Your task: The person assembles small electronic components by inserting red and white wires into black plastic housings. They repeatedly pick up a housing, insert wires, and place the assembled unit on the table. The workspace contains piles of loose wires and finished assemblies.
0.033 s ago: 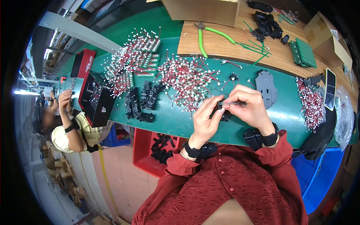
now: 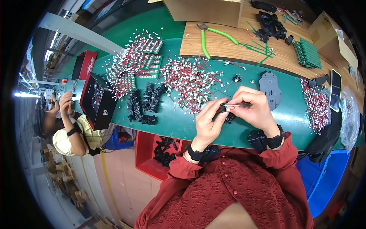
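Observation:
My left hand (image 2: 209,124) is closed, pinching a small black plastic part (image 2: 223,108) between thumb and fingers. Against that part, the fingertips of my right hand (image 2: 254,108) are closed on a slim dark stick-like piece (image 2: 239,105); its exact kind is too small to make out. Beneath my hands, more black parts (image 2: 228,119) partly show on the green tabletop (image 2: 171,126). Just left of my hands lies a heap of red-and-black wires with white connectors (image 2: 190,84). A grey molded plate (image 2: 270,91) rests right of my right hand.
Green circuit panels with wires (image 2: 133,63) and rows of black parts (image 2: 143,103) lie further left. Green-handled pliers (image 2: 206,42) sit on the wooden board (image 2: 225,49). A phone (image 2: 335,90) lies at right. A red bin (image 2: 145,152) stands below the table edge; a co-worker (image 2: 72,133) sits left.

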`<state>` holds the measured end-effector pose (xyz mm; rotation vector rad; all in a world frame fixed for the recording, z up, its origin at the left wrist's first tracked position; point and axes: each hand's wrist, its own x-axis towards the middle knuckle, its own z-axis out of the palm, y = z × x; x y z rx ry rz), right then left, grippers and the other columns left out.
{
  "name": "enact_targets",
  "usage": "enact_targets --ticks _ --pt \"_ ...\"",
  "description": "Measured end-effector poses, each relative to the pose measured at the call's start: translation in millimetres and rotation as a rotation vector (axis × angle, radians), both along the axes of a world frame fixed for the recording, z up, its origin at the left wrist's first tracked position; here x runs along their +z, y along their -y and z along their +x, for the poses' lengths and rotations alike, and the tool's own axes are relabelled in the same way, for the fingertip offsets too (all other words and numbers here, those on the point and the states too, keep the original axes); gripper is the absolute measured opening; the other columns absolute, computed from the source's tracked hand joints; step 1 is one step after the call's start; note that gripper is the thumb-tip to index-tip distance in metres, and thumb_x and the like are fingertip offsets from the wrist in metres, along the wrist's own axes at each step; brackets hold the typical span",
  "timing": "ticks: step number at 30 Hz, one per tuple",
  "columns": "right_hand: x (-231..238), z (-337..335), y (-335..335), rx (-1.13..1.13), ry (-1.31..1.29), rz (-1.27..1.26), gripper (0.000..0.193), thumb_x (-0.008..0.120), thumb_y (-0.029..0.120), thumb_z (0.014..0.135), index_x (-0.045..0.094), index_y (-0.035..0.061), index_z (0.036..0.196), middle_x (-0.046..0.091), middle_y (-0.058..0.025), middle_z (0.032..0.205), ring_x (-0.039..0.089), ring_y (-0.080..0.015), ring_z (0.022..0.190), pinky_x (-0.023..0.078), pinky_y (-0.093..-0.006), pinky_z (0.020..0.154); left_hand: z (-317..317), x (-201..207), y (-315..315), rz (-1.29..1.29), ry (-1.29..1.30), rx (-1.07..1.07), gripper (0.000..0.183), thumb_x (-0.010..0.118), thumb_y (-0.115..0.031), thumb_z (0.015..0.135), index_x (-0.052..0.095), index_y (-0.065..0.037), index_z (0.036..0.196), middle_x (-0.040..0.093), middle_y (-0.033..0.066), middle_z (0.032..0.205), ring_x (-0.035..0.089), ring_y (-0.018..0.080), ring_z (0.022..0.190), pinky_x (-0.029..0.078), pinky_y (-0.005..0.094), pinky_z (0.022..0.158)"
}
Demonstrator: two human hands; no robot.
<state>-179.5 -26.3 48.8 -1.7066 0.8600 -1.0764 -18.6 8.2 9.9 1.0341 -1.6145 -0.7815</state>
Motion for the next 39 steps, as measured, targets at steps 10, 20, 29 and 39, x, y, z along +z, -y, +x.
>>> enact_targets --ticks 10,20,29,39 --pt "-2.2 -3.9 2.1 0.087 0.186 0.51 0.006 0.065 -0.001 0.072 0.061 -0.0044 0.076 0.053 -0.0021 0.074 0.051 -0.0045 0.063 0.041 -0.0178 0.053 0.5 2.2 -5.7 0.084 -0.184 -0.035 0.029 0.062 -0.006 0.076 0.056 0.005 0.103 0.059 0.0132 0.092 0.059 0.0183 0.078 0.048 0.0256 0.066" --pt "-6.3 0.8 0.1 0.046 0.17 0.333 0.006 0.065 0.001 0.073 0.06 -0.0033 0.074 0.054 -0.0016 0.069 0.05 -0.0036 0.057 0.038 -0.017 0.046 -1.2 -3.2 -2.5 -0.03 -0.051 0.015 0.031 0.062 -0.002 0.075 0.055 0.004 0.105 0.058 0.0132 0.093 0.059 0.0195 0.077 0.047 0.0265 0.068" --pt "-9.5 4.0 -0.2 0.073 0.403 0.491 0.004 0.064 0.002 0.076 0.061 -0.0014 0.076 0.055 -0.0021 0.069 0.051 -0.0035 0.054 0.036 -0.0161 0.041 0.5 -1.8 -1.4 0.431 -0.829 -0.356 0.034 0.051 -0.004 0.084 0.045 0.006 0.116 0.052 0.0137 0.106 0.055 0.0232 0.09 0.05 0.0315 0.072" --pt "-8.7 4.9 0.6 0.103 0.245 0.33 0.007 0.065 -0.002 0.073 0.062 -0.0036 0.079 0.054 -0.0027 0.074 0.052 -0.0058 0.064 0.041 -0.0171 0.052 12.4 -10.6 4.1 0.784 -1.23 -0.469 0.032 0.054 -0.005 0.083 0.049 0.005 0.112 0.058 0.0124 0.096 0.059 0.0189 0.079 0.05 0.0257 0.066"
